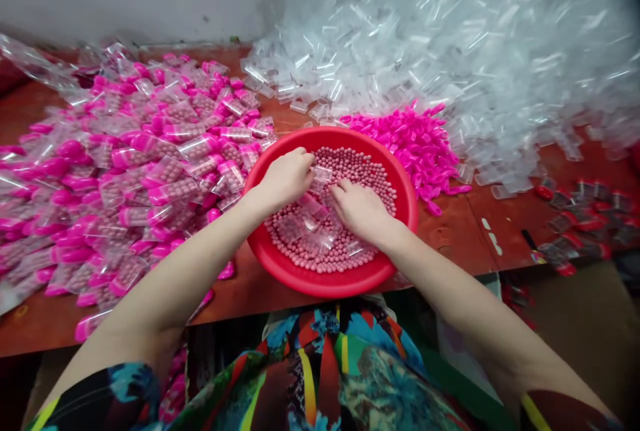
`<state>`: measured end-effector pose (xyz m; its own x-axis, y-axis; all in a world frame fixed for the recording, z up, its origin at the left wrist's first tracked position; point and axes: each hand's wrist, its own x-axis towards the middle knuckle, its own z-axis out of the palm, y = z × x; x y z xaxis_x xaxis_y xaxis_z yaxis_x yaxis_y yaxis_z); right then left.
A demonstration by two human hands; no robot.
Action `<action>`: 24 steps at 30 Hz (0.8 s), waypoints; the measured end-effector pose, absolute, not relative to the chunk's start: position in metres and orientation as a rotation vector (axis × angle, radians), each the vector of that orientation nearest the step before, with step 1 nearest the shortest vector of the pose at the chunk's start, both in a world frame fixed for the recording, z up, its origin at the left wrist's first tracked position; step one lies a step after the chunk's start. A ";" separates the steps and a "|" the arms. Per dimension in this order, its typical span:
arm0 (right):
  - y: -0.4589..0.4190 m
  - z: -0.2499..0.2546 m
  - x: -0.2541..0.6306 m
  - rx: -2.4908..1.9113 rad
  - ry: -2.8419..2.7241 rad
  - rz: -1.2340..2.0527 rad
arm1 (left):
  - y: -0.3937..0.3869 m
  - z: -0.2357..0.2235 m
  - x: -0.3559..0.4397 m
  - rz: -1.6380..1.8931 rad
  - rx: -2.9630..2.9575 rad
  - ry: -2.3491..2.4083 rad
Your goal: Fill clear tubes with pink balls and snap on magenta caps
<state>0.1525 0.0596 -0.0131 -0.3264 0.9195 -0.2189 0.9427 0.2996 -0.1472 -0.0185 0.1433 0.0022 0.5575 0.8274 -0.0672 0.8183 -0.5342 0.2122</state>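
Note:
A red plastic basin point(407, 207) holds small pink beads point(333, 261) and several clear plastic containers point(320, 239) lying on top of them. Over the basin's left side, my left hand point(289, 177) is closed, its fingertips at a small clear container point(321, 176). My right hand point(364, 209) reaches in from the right, low over the beads. Its fingers are curled together close to that container, and whatever they may pinch is hidden.
Bead-filled containers with pink caps point(170, 171) are heaped at left. Loose pink caps point(415, 144) lie behind the basin at right, before a large mound of clear containers point(450, 51). Red-capped containers point(590, 211) sit at far right on the red-brown table point(450, 237).

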 end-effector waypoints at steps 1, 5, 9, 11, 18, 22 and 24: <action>0.060 -0.015 0.150 1.715 2.445 -0.357 | 0.149 -0.004 -0.012 0.018 2.585 1.391; 0.050 -0.015 0.153 1.560 2.481 -0.486 | 0.156 -0.023 0.003 -0.159 2.586 1.401; 0.047 -0.016 0.161 1.921 2.540 -0.689 | 0.149 -0.018 -0.002 -0.071 2.585 1.324; 0.052 -0.021 0.164 2.174 2.637 -0.710 | 0.141 -0.008 -0.006 0.137 2.508 1.199; 0.057 -0.028 0.164 2.075 2.802 -1.514 | 0.102 -0.002 -0.007 0.667 1.455 0.954; 0.051 -0.022 0.163 1.992 2.755 -1.637 | 0.093 -0.012 -0.004 0.740 1.446 0.970; 0.052 -0.021 0.164 2.001 2.773 -1.544 | 0.095 -0.011 -0.003 0.733 1.658 0.976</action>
<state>0.1639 0.0522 -0.0212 -0.3020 0.9530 0.0242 0.4816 0.1744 -0.8589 -0.0035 0.0953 -0.0110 0.4837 0.8752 0.0026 0.2462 -0.1389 0.9592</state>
